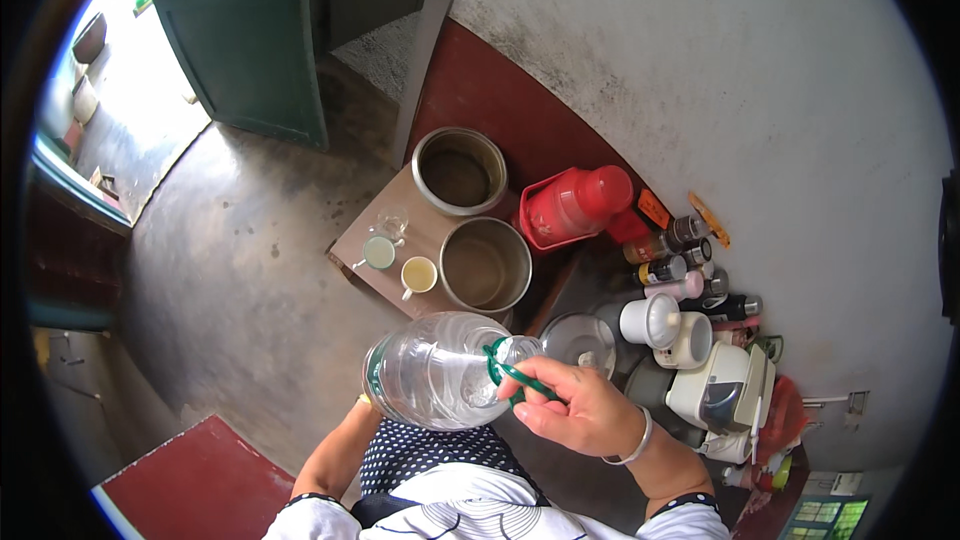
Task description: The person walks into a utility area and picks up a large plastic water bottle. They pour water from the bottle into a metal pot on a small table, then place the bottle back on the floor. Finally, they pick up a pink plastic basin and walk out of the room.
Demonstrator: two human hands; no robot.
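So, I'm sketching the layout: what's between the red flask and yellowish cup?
In the head view, the nearer metal pot lies between the red flask and yellowish cup.

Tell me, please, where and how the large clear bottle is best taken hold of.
Probably best by the green handle at the neck of the large clear bottle, where the right grip holds it, coming from the right: the neck points that way, and the handle is narrow, whereas the body is broad.
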